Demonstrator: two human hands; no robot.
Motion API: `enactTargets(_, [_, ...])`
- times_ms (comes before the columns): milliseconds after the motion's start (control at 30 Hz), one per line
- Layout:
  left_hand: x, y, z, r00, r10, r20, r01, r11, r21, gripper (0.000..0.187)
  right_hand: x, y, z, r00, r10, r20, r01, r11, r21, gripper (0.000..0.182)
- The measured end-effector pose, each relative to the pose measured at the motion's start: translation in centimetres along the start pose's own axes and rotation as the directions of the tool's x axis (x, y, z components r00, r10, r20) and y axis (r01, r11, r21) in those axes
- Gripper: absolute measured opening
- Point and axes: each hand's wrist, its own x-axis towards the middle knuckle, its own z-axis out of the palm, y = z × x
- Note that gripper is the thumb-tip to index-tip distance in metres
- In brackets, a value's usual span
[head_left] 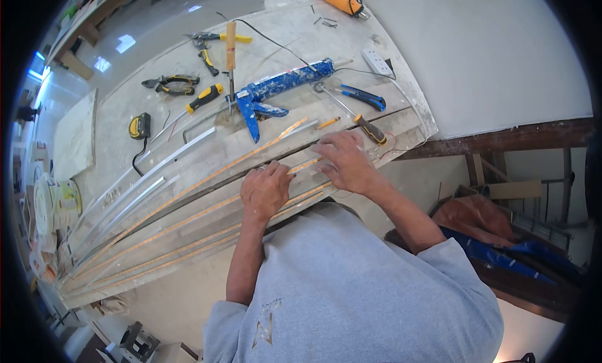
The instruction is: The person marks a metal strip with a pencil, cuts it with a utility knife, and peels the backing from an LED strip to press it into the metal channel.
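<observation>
Bent over the workbench, my left hand (266,190) is closed with its fingers curled on a long, thin, orange-yellow LED strip (194,218). To its right, my right hand (347,161) has its fingers apart and bent over the same strip near its right end; the fingertips' contact is partly hidden. Another orange-yellow strip (232,164) runs behind my hands, and more lie along the near edge. Just beyond my right hand are a pencil (329,122) and a screwdriver (371,129) with a dark and yellow handle.
Across the workbench (251,49) lie a blue caulking gun (285,80), a blue utility knife (362,97), pliers (172,84), a tape measure (140,126) and aluminium profiles (188,143). A white power strip (377,62) and an orange tool (340,0) sit farther back. A bucket (58,204) stands left.
</observation>
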Motion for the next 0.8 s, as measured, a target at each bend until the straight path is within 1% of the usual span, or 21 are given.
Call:
enactTargets(33, [0.0,0.0,0.0,1.000,0.000,0.008,0.000,1.000,-0.008,0.014,-0.2,0.0,0.2,1.000,-0.003,0.003,0.003,1.000,0.002,0.032])
enactTargets(100, [-0.1,-0.1,-0.1,1.000,-0.005,0.010,0.005,1.000,-0.014,0.014,-0.2,0.3,0.8,0.995,-0.006,0.097,0.008,1.000,-0.025,0.029])
enactTargets(133, [-0.1,-0.1,-0.1,1.000,0.002,0.000,-0.002,1.000,-0.024,0.014,-0.2,0.4,1.0,0.995,-0.011,0.100,0.013,1.000,-0.024,0.029])
enactTargets(200, [-0.1,0.0,-0.1,1.000,0.007,-0.014,-0.008,0.999,-0.032,0.014,-0.1,0.6,1.5,0.998,-0.062,0.010,0.063,0.997,-0.035,0.023])
enactTargets(233, [-0.1,0.0,-0.1,1.000,0.002,-0.011,-0.003,0.999,-0.037,0.015,-0.1,0.8,1.6,0.998,-0.066,0.011,0.067,0.997,-0.034,0.023])
enactTargets(300, [0.0,-0.1,-0.1,1.000,-0.006,-0.013,0.006,0.999,-0.039,0.015,0.0,1.2,2.0,0.986,-0.152,-0.065,0.152,0.988,0.004,0.020])
enactTargets(333, [0.0,-0.2,-0.1,1.000,-0.001,-0.006,0.001,0.999,-0.040,0.015,0.1,1.4,2.2,0.985,-0.158,-0.064,0.159,0.987,0.005,0.020])
enactTargets(400, [0.1,-0.2,-0.2,1.000,0.000,0.002,0.000,0.999,-0.039,0.015,-0.2,1.5,2.7,0.980,-0.176,-0.094,0.181,0.983,0.040,0.013])
enactTargets(500, [0.2,-0.1,-0.4,1.000,-0.011,0.015,0.012,1.000,-0.025,0.015,-0.2,1.1,3.0,0.979,-0.180,-0.094,0.186,0.981,0.051,0.011])
enactTargets(533, [0.2,0.0,-0.5,0.999,-0.029,0.047,0.030,0.999,-0.033,0.016,-0.1,1.1,3.0,0.979,-0.181,-0.093,0.186,0.981,0.052,0.011])
enactTargets(567, [0.2,0.0,-0.6,0.996,-0.045,0.077,0.048,0.998,-0.040,0.018,0.0,1.0,2.9,0.983,-0.173,-0.060,0.176,0.983,0.047,0.011])
enactTargets(600, [0.2,-0.1,-0.5,0.996,-0.045,0.076,0.048,0.998,-0.039,0.018,0.1,1.0,2.8,0.986,-0.166,-0.026,0.167,0.985,0.041,0.011])
enactTargets(633, [0.2,-0.1,-0.5,0.997,-0.039,0.069,0.041,0.999,-0.034,0.018,0.4,0.9,2.6,0.986,-0.166,-0.027,0.167,0.985,0.042,0.011])
enactTargets(700, [0.2,-0.2,-0.2,0.997,-0.029,0.065,0.031,0.999,-0.030,0.018,1.3,0.9,1.9,0.980,-0.115,0.165,0.125,0.991,-0.053,0.013])
enactTargets(733, [0.1,-0.2,-0.1,0.997,-0.038,0.065,0.039,0.999,-0.018,0.018,1.7,1.1,1.6,0.980,-0.105,0.166,0.115,0.992,-0.051,0.013])
enactTargets(800, [0.2,-0.3,0.1,0.996,-0.043,0.073,0.044,0.999,-0.012,0.017,3.2,1.9,0.9,0.902,-0.291,0.318,0.327,0.943,-0.067,0.013])
